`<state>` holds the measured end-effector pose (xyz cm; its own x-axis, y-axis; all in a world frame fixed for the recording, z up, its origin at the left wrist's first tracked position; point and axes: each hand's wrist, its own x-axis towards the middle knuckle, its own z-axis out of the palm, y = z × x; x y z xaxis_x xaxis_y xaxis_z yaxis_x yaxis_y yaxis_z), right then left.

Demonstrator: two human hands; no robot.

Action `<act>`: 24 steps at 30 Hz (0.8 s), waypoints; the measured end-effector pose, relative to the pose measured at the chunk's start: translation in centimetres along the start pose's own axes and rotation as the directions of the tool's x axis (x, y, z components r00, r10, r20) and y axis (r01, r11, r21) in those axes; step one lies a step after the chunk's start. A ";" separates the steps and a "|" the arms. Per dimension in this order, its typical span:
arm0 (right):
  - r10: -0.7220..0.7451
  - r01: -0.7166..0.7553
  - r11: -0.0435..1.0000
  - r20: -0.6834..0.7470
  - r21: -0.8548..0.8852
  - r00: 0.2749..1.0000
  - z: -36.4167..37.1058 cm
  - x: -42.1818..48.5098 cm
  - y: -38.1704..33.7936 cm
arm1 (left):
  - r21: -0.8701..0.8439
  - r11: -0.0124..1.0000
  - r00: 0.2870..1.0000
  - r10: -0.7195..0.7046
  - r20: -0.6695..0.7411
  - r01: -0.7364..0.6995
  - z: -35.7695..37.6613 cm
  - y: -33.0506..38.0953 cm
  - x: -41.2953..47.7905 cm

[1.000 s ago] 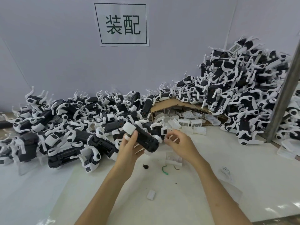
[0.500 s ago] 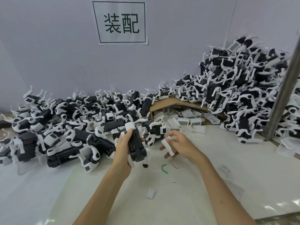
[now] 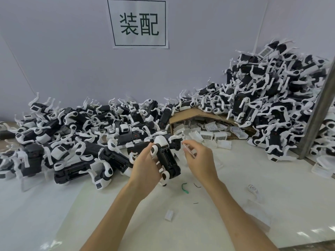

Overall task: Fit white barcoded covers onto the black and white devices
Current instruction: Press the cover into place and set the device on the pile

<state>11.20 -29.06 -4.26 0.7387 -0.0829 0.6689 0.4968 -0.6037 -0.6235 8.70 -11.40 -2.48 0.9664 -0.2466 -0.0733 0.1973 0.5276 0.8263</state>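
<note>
Head view: near the middle of the picture, the left hand grips a black and white device with white legs a little above the white tabletop. The fingers curl round its left side, and its black body faces the camera. At 3 o'clock from this device, just beside it and apart from it, the right hand pinches a thin white plastic cover between thumb and fingertips. I cannot tell if this cover has a barcode. At 1 o'clock an open brown cardboard box lies with more white barcoded covers spilling out. One heap of the same devices lies at 9 o'clock, and a taller heap at 2 o'clock.
</note>
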 end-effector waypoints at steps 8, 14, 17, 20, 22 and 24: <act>-0.122 0.116 0.989 0.066 0.088 0.990 0.9 -1.0 -1.7 | -0.046 0.997 0.995 0.062 0.083 -0.058 -0.4 -0.2 0.2; -0.040 0.008 0.980 0.160 0.198 0.986 1.2 -1.0 -1.9 | -0.038 0.995 0.990 0.097 0.100 -0.094 -0.5 -0.1 0.2; -0.053 0.021 0.971 0.127 0.240 0.990 1.5 -1.0 -1.8 | 0.015 0.997 0.991 0.075 0.114 -0.078 -0.2 -0.1 -0.2; -0.017 -0.013 0.963 0.107 0.271 0.994 1.6 -1.0 -1.7 | 0.010 0.997 0.990 0.081 0.112 -0.082 -0.1 0.0 -0.3; -0.024 0.001 0.966 0.086 0.258 0.996 1.7 -0.9 -1.6 | 0.006 0.997 0.990 0.076 0.119 -0.077 -0.2 0.1 -0.2; -0.049 0.030 0.969 0.071 0.245 0.996 1.7 -0.9 -1.7 | 0.006 0.997 0.989 0.077 0.127 -0.078 -0.2 0.1 -0.3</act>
<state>10.45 -26.58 -4.53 0.7439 0.0035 0.6683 0.6156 -0.3929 -0.6831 8.46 -11.14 -2.47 0.9498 -0.3067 0.0623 0.1199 0.5405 0.8327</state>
